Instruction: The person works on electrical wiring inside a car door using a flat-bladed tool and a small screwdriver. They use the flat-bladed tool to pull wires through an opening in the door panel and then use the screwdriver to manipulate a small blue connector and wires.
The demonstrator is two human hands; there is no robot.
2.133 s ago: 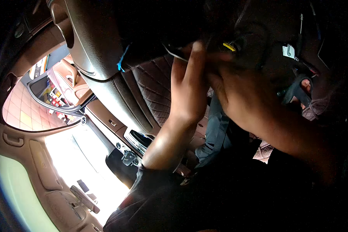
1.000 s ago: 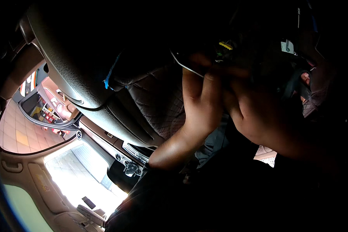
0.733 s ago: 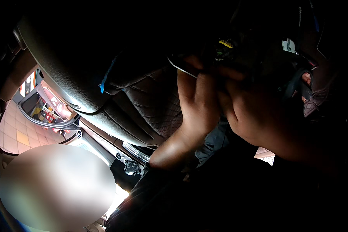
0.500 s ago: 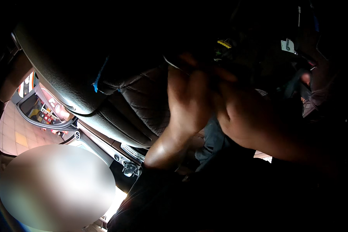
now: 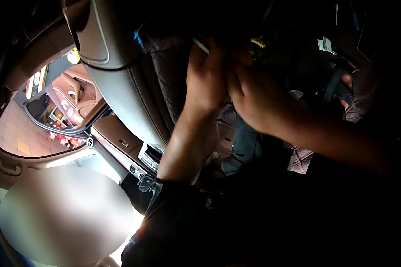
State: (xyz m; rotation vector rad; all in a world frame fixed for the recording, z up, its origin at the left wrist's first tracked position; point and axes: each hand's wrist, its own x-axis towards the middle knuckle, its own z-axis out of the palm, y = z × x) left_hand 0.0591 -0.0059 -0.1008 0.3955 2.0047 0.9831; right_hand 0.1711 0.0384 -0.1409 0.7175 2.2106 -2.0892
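Deep in the shadow of a car's interior, my left hand (image 5: 206, 82) and my right hand (image 5: 254, 100) are close together, touching or nearly so. The fingers of both look curled, and their tips fade into the dark. A thin pale strip (image 5: 200, 45) shows at the fingers of my left hand; whether it is held cannot be told. Beside that hand are the dark quilted fabric (image 5: 168, 84) and the pale side panel (image 5: 116, 91). Whatever lies between the hands is hidden.
A ragged blue strip (image 5: 139, 39) hangs left of the hands. Beyond them lie a yellow toothed piece (image 5: 257, 43) and a white tag-like piece (image 5: 325, 44). Dark grey cloth (image 5: 241, 151) is below the hands. A brown console (image 5: 116, 133) and window opening (image 5: 35, 133) stand left.
Both hands have shifted slightly up and left in the picture, staying together. The view has turned, so more of the pale panel and console shows.
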